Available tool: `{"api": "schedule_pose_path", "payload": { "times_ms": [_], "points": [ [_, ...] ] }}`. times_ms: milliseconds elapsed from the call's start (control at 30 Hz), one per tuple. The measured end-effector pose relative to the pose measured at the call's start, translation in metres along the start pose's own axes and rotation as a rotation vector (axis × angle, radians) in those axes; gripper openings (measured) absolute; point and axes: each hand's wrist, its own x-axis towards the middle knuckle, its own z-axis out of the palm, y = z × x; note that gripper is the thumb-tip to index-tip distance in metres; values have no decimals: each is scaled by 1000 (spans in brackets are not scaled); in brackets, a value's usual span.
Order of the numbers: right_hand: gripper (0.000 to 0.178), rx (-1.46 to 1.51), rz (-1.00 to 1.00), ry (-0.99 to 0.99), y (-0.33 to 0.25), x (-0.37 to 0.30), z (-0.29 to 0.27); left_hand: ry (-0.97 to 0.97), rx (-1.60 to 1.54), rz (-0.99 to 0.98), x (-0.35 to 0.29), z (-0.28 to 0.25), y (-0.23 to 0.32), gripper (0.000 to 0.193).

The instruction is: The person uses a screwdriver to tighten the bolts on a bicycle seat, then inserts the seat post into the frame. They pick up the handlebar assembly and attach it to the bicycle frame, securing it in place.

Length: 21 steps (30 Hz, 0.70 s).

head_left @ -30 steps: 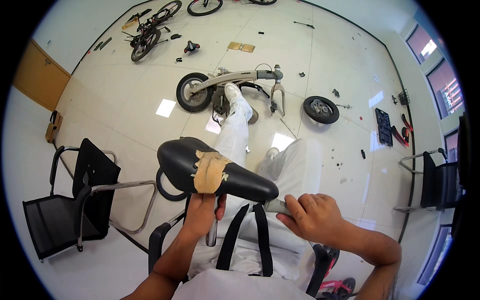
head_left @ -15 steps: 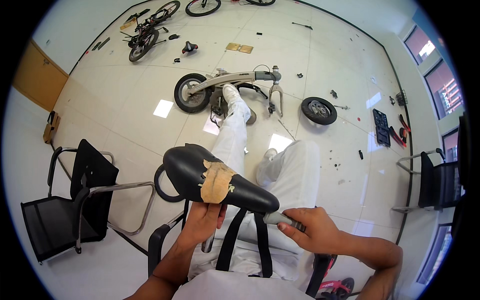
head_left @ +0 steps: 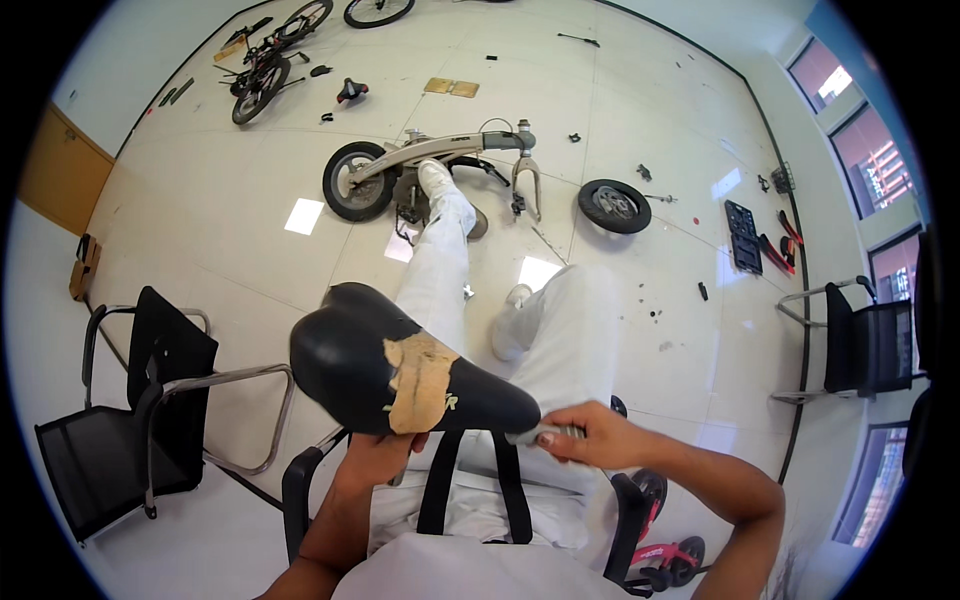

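A black bicycle saddle (head_left: 345, 350) is held over my lap, its wide end up and left and its nose toward the right. A torn tan patch (head_left: 420, 385) covers part of its top. My left hand (head_left: 375, 458) is closed under the saddle's near side, with most of its fingers hidden beneath. My right hand (head_left: 597, 436) grips a grey, rod-like tool handle (head_left: 532, 436) beside the nose. The saddle hides the far end of that tool, and I cannot tell whether it touches the underside.
Beyond my feet lies a partly dismantled bike frame (head_left: 440, 150) with one wheel. A loose wheel (head_left: 614, 207) and an open toolbox (head_left: 743, 237) lie to its right. Black chairs stand at left (head_left: 150, 390) and right (head_left: 865, 340). A second saddle (head_left: 352, 91) lies farther off.
The saddle has tilted, showing more of its top, and its wide end has shifted left. My right hand and the grey handle have moved closer to the nose. The whole view has shifted slightly.
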Motion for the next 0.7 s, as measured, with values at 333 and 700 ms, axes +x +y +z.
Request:
{"api": "schedule_pose_path", "payload": {
  "times_ms": [333, 700],
  "points": [
    [35, -1559, -810, 686, -22, 8, -14, 94, -468, -23, 16, 13, 6, 36],
    [35, -1257, -636, 523, -27, -3, 15, 112, 37, -58, 4, 6, 25, 23]
  ]
}}
